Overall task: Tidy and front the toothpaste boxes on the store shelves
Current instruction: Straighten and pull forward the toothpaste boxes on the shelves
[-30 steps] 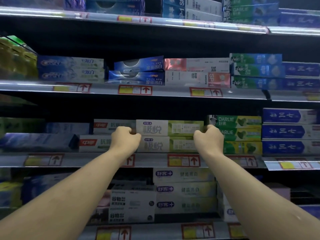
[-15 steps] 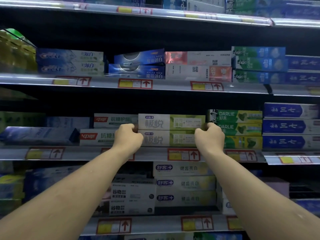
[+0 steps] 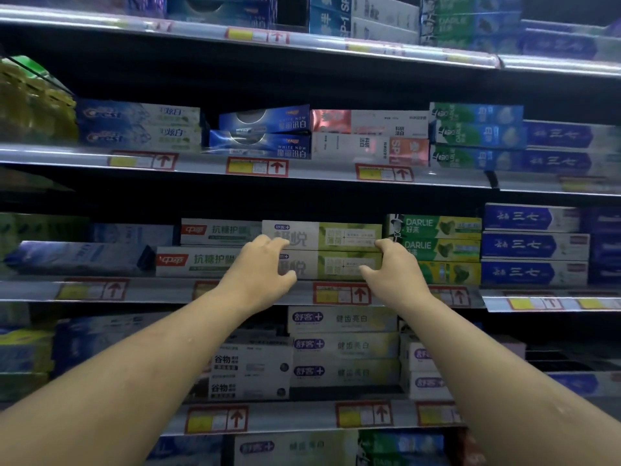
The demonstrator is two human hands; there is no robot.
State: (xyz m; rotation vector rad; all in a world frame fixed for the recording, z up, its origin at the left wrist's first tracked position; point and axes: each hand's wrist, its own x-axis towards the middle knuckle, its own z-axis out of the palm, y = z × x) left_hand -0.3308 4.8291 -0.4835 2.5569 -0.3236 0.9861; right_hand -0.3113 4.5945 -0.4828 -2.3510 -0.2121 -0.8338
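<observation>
Cardboard pair of white-and-green boxes [image 3: 339,245], clamped end to end on the middle shelf [image 3: 161,290].
The left hand [image 3: 262,269] and right hand [image 3: 393,269] curl their fingers round opposite ends of the two stacked boxes, between the red-labelled boxes [image 3: 201,260] and the Darlie boxes [image 3: 437,237]. An uneven pull could slide the top box off or knock a neighbour askew.

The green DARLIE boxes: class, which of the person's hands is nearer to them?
Right. The right hand grips the right end of the grey-green boxes, beside the DARLIE boxes; the left hand grips that stack's left end, farther off.
</observation>
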